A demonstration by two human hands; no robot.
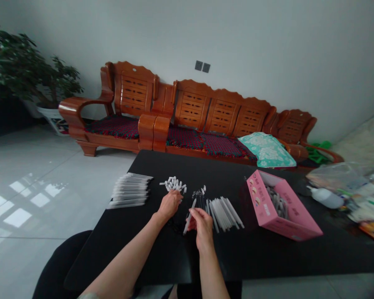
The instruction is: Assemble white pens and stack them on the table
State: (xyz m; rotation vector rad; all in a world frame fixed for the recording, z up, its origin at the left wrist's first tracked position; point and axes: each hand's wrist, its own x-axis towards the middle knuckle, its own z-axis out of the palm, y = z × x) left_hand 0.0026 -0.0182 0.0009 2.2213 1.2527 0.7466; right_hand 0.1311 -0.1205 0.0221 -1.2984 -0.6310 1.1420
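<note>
My right hand [202, 224] is closed round a thin white pen barrel [188, 218] that slants up to the right over the black table [143, 249]. My left hand [170, 204] reaches to a small heap of white caps [173, 183], its fingers curled at the heap's near edge; what they pinch is hidden. Just right of my right hand lies a pile of white barrels and dark refills [220, 209]. A neat row of finished white pens [129, 191] lies at the table's left.
An open pink box [279, 207] with more pens stands to the right. A white bottle [326, 197], plastic bags and papers clutter the far right. Behind the table stand a carved wooden sofa [187, 112] and a potted plant [25, 74].
</note>
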